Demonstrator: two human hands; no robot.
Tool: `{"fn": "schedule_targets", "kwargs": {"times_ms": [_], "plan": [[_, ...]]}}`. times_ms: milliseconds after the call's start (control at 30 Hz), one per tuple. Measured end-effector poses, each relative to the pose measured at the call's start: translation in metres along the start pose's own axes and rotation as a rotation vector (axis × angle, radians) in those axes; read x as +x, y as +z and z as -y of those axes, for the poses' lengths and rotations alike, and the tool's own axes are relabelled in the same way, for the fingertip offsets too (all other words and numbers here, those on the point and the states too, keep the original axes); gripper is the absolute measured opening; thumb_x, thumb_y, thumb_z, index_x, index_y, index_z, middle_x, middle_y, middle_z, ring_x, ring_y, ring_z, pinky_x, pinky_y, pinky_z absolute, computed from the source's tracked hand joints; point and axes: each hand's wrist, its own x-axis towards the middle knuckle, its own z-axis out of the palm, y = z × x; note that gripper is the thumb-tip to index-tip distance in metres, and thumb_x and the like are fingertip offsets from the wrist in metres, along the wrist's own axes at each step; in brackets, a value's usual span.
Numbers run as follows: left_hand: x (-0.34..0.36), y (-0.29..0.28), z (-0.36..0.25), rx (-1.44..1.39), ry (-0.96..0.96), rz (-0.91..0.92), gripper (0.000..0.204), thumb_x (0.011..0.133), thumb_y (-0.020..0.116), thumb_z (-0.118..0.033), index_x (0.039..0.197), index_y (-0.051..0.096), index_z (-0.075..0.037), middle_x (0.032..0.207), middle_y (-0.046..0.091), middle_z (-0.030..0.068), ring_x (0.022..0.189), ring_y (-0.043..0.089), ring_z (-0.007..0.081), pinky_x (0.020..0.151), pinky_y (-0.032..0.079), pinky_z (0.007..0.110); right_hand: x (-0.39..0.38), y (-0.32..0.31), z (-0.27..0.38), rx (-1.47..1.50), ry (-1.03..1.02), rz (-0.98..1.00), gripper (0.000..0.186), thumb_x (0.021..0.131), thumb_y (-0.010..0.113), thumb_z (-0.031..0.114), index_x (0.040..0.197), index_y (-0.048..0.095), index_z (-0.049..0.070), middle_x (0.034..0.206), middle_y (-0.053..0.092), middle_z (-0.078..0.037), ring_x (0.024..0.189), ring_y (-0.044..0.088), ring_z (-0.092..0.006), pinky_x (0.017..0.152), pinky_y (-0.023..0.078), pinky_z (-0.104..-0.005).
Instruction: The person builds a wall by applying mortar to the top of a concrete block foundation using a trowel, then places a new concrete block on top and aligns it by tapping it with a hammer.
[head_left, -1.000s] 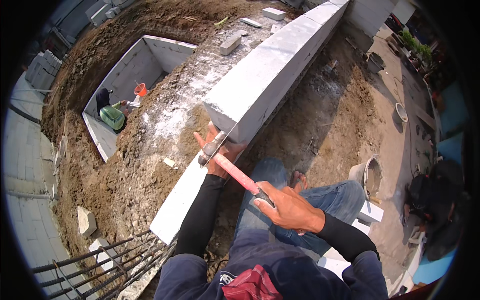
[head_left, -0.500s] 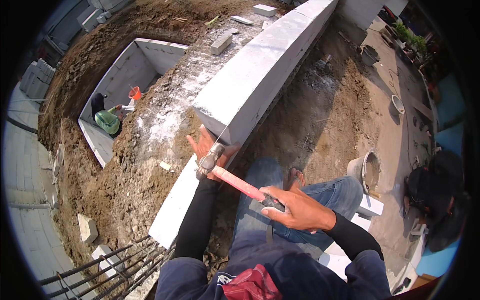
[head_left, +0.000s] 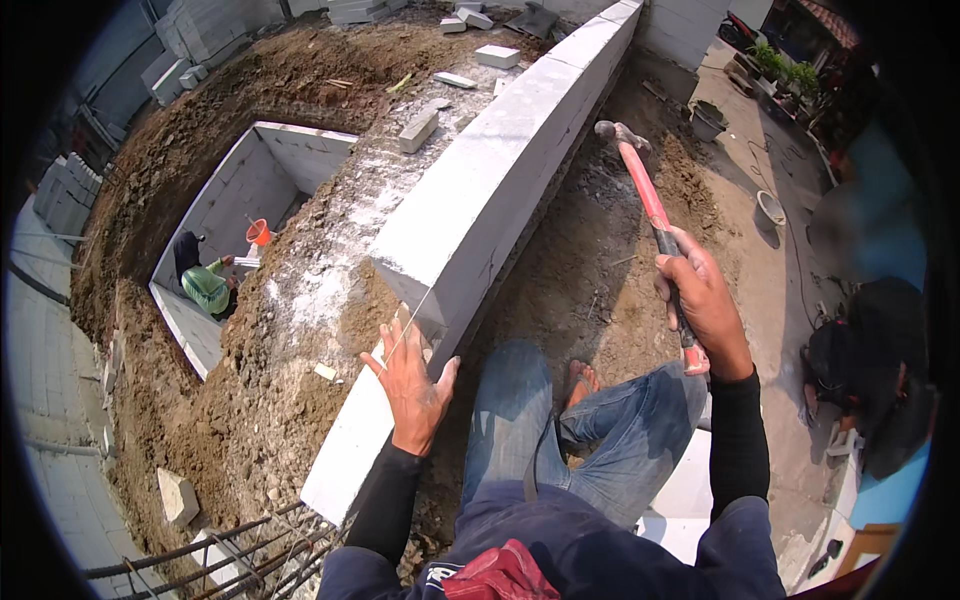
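My right hand (head_left: 704,300) is closed round the black grip of a hammer (head_left: 642,182) with a red handle. The hammer is raised over the dirt to the right of the wall, its metal head pointing away from me. Fingers spread, my left hand (head_left: 410,385) lies at the near end of the upper course of white blocks (head_left: 470,185), over the lower course (head_left: 350,455). Whether its palm presses on the block cannot be made out. A thin string (head_left: 424,300) runs down past the upper block's corner to the left fingers.
Left of the wall, a person in green (head_left: 207,287) works in a block-lined pit (head_left: 225,185) beside an orange bucket (head_left: 258,232). Steel rebar (head_left: 215,550) sticks out at lower left. Tubs, including a grey one (head_left: 769,210), and a person in dark clothes (head_left: 865,370) are at right.
My right hand has swung the hammer up, away and to the right, off the block's end. The left hand has drawn back slightly toward me, its fingers now in plain sight.
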Motion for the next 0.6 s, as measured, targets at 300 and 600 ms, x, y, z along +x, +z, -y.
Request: {"fn": "schedule_targets", "kwargs": {"times_ms": [300, 600], "plan": [[-0.121, 0.000, -0.020, -0.564, -0.008, 0.238, 0.061, 0.075, 0.054, 0.015, 0.132, 0.064, -0.003, 0.149, 0.053, 0.0265, 0.125, 0.063, 0.0398, 0.122, 0.032, 0.050, 0.237, 0.095, 0.060, -0.371, -0.111, -0.228, 0.056, 0.082, 0.059, 0.031, 0.117, 0.069, -0.011, 0.117, 0.071, -0.030, 0.117, 0.066, -0.0459, 0.105, 0.049, -0.0459], [-0.119, 0.002, 0.001, -0.626, -0.165, 0.258, 0.047, 0.082, 0.064, 0.013, 0.129, 0.065, 0.005, 0.128, 0.070, 0.0181, 0.090, 0.072, 0.0160, 0.084, 0.056, 0.027, 0.220, 0.125, 0.042, -0.603, -0.098, -0.047, 0.049, 0.092, 0.062, 0.040, 0.112, 0.070, -0.004, 0.086, 0.076, -0.019, 0.085, 0.075, -0.0380, 0.091, 0.057, -0.0467]]}}
